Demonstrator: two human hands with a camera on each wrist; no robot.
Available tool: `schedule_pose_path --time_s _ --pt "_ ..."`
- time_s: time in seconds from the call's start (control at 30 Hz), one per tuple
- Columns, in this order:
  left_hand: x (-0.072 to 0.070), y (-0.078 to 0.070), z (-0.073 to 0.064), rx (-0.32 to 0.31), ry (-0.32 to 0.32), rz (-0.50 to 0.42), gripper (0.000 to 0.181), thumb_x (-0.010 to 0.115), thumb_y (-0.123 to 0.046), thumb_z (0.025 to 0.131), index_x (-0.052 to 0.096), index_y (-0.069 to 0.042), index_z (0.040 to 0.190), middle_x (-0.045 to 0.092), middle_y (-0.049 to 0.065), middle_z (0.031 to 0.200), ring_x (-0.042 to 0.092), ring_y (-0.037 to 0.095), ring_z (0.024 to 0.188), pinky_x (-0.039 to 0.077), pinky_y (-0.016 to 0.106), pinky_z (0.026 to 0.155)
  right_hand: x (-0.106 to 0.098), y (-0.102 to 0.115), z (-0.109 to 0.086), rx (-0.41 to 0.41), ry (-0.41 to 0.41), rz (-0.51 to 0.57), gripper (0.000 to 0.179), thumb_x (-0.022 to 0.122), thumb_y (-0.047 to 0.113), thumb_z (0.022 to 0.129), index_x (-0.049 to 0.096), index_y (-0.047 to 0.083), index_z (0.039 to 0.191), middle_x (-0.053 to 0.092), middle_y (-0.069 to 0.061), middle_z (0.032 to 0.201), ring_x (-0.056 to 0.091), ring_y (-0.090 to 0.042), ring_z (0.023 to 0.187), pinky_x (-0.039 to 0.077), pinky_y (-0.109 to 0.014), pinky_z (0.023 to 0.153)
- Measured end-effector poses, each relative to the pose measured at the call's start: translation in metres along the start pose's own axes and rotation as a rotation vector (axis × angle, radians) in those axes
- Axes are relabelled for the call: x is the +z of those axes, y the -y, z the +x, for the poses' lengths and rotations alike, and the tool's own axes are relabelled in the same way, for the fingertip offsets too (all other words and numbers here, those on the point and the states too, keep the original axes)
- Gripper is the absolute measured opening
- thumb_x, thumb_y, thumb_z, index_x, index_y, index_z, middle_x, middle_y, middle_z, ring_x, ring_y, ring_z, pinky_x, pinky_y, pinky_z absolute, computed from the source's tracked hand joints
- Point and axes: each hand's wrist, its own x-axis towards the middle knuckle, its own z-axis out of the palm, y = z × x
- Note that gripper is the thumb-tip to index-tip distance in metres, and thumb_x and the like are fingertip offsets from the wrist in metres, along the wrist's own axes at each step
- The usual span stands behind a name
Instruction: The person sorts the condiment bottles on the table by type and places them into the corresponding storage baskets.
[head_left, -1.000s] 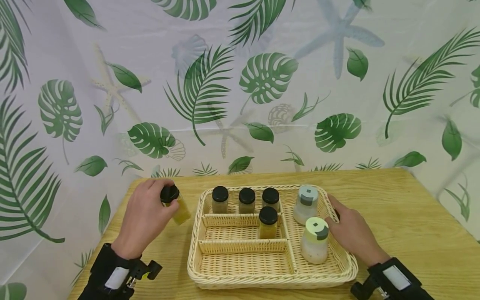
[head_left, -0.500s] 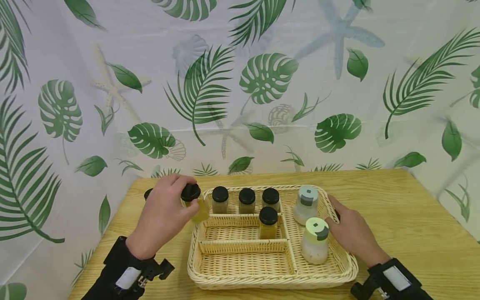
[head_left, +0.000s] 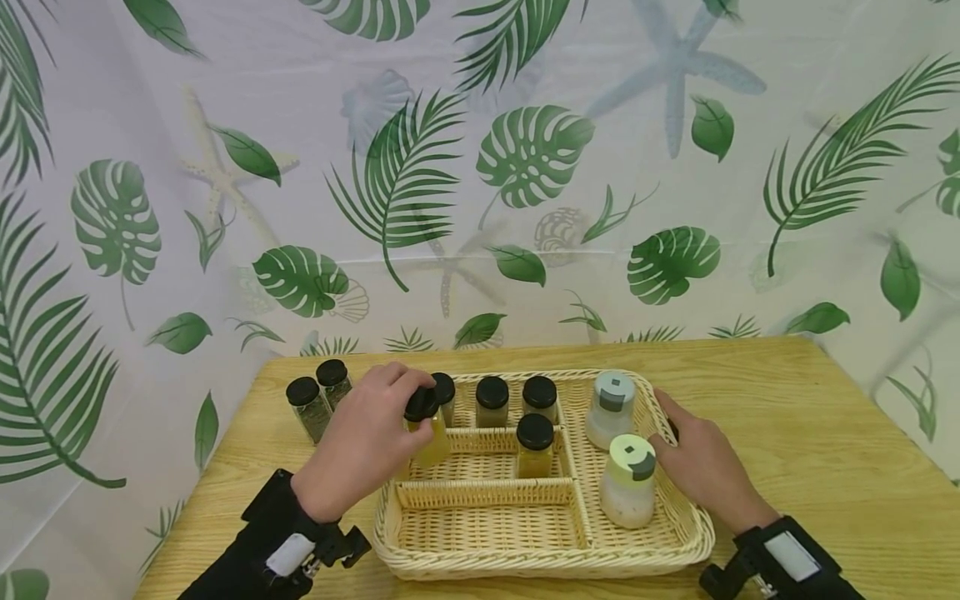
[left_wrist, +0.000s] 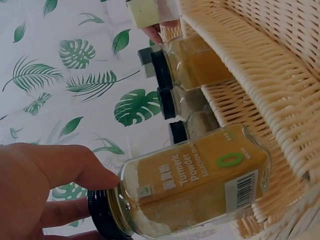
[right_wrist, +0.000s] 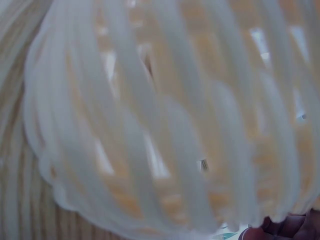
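Note:
My left hand [head_left: 367,442] grips a jar of turmeric powder [left_wrist: 190,175] by its black lid, and the jar is over the left end of the basket's middle compartment. Its label reads "Turmeric Powder" in the left wrist view. My right hand [head_left: 705,467] holds the right rim of the wicker basket [head_left: 540,571]; wicker fills most of the right wrist view. Another yellow jar [head_left: 534,460] stands at the right end of the middle compartment. Several black-lidded jars [head_left: 492,408] line the back compartment. A grey-lidded shaker [head_left: 611,421] and a yellow-lidded shaker [head_left: 628,500] stand in the right compartment.
Two black-lidded jars with dark green contents, a nearer jar [head_left: 309,412] and a farther jar [head_left: 332,379], stand on the wooden table [head_left: 825,433] left of the basket. A leaf-patterned cloth [head_left: 480,167] hangs behind the table.
My left hand has carried the turmeric jar rightward from beside the basket to over its middle compartment. The two dark green jars have come into sight behind it. My right hand stays on the rim.

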Motion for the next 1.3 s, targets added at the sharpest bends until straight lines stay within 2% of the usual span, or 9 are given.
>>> schedule_pose_path --time_s 0.13,0.4,0.7,0.83,0.93,1.03,1.13,1.17,1.3 --pt "0.006 0.000 -0.001 -0.013 0.050 0.002 0.034 0.071 -0.017 0.078 0.066 -0.012 0.111 0.060 0.004 0.102 0.052 0.017 0.091 0.050 0.034 0.069 0.001 0.000 0.002 -0.002 0.001 0.000 0.064 0.048 0.016 0.096 0.019 -0.002 0.150 0.056 -0.030 0.122 0.049 -0.016 0.057 0.034 -0.031 0.045" --pt "0.016 0.004 -0.001 -0.029 0.107 0.022 0.037 0.073 -0.018 0.075 0.066 -0.012 0.112 0.061 0.003 0.097 0.052 0.014 0.084 0.049 0.033 0.069 0.003 0.002 0.005 -0.003 0.007 0.003 0.064 0.048 0.017 0.096 0.018 -0.001 0.150 0.057 -0.029 0.122 0.047 -0.015 0.055 0.033 -0.031 0.044" --pt "0.029 0.006 0.002 0.057 0.138 0.025 0.031 0.069 -0.012 0.073 0.068 -0.010 0.104 0.062 0.002 0.089 0.053 0.015 0.074 0.047 0.035 0.067 0.002 0.001 0.003 0.011 0.016 0.014 0.065 0.046 0.017 0.096 0.016 0.003 0.151 0.054 -0.027 0.126 0.046 -0.016 0.053 0.035 -0.031 0.045" --pt "0.034 0.006 0.003 0.078 0.163 0.048 0.033 0.069 -0.014 0.073 0.068 -0.010 0.105 0.062 0.002 0.089 0.053 0.015 0.073 0.047 0.035 0.066 0.001 0.000 0.002 0.017 0.016 0.009 0.065 0.047 0.017 0.096 0.016 0.003 0.151 0.064 -0.019 0.101 0.042 -0.016 0.048 0.033 -0.031 0.044" --pt "0.035 0.005 0.003 0.092 0.177 0.058 0.032 0.070 -0.014 0.073 0.068 -0.010 0.105 0.062 0.002 0.089 0.053 0.015 0.074 0.048 0.035 0.065 0.001 0.001 0.002 0.018 0.017 0.001 0.065 0.047 0.017 0.096 0.016 0.003 0.151 0.064 -0.013 0.086 0.041 -0.015 0.046 0.033 -0.031 0.044" --pt "0.035 0.005 0.002 0.110 0.192 0.079 0.031 0.070 -0.013 0.074 0.068 -0.010 0.105 0.063 0.003 0.091 0.055 0.017 0.076 0.049 0.037 0.068 0.000 0.002 0.002 0.010 0.021 -0.005 0.065 0.047 0.017 0.096 0.017 0.002 0.151 0.064 -0.022 0.103 0.049 -0.017 0.057 0.037 -0.032 0.050" --pt "0.036 0.004 0.001 0.120 0.202 0.105 0.031 0.070 -0.013 0.075 0.068 -0.010 0.107 0.064 0.005 0.094 0.056 0.019 0.080 0.048 0.039 0.069 -0.001 0.001 0.001 0.001 0.025 -0.007 0.065 0.047 0.017 0.096 0.017 0.000 0.151 0.050 -0.031 0.130 0.053 -0.021 0.071 0.039 -0.034 0.057" --pt "0.036 0.004 0.001 0.121 0.202 0.113 0.031 0.070 -0.014 0.076 0.068 -0.011 0.107 0.064 0.005 0.095 0.056 0.019 0.081 0.048 0.039 0.069 -0.001 0.001 0.001 -0.003 0.025 -0.011 0.065 0.047 0.016 0.096 0.017 0.000 0.150 0.045 -0.033 0.134 0.054 -0.022 0.076 0.039 -0.035 0.059" --pt "0.038 0.006 0.000 0.120 0.199 0.119 0.034 0.069 -0.014 0.076 0.067 -0.012 0.111 0.064 0.004 0.099 0.056 0.020 0.085 0.046 0.039 0.067 0.000 0.001 0.002 -0.001 0.022 -0.008 0.065 0.048 0.016 0.095 0.018 0.000 0.150 0.047 -0.033 0.132 0.055 -0.022 0.076 0.040 -0.034 0.058"
